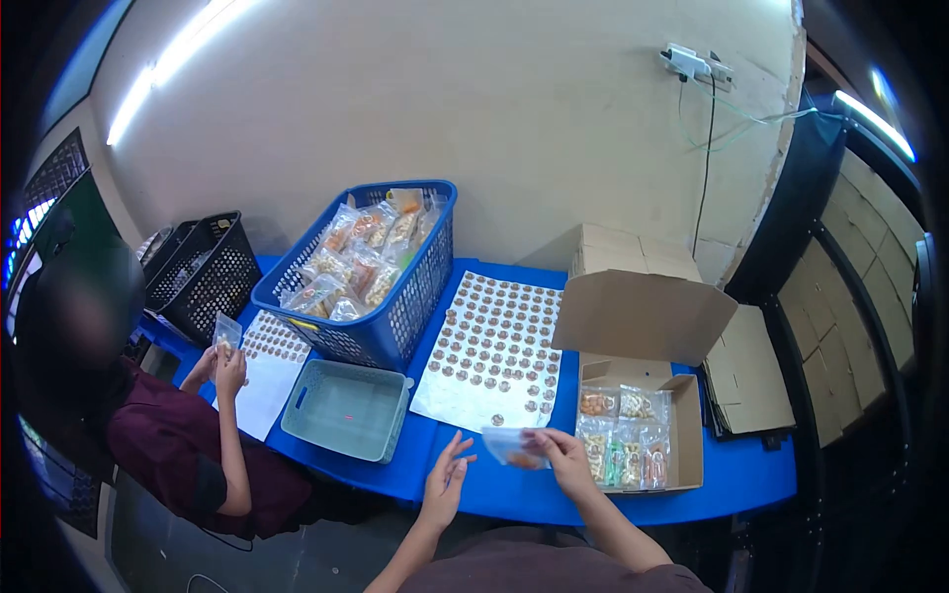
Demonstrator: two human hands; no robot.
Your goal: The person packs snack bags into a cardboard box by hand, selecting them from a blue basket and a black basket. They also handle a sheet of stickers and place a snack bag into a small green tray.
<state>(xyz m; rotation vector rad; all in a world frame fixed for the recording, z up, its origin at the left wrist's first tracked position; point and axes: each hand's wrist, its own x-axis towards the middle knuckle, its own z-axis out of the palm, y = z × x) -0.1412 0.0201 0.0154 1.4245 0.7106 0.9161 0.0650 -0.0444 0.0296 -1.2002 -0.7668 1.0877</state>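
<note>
My right hand [565,461] pinches a small clear plastic packet [509,447] with something orange-brown inside, over the blue table's front part. To its left, my left hand [447,484] has its fingers apart and holds nothing. Just beyond the hands lies a white sheet [445,395] with rows of round stickers [497,419]. Right of my right hand stands an open cardboard box [687,435], its lid raised, with several filled packets [641,403] lying inside.
A blue basket [381,331] full of packets stands at the back left, with an empty greenish tub [341,420] before it. Farther left, a co-worker [188,435] holds a packet near black baskets [213,282]. Flat cardboard [746,381] lies at the right.
</note>
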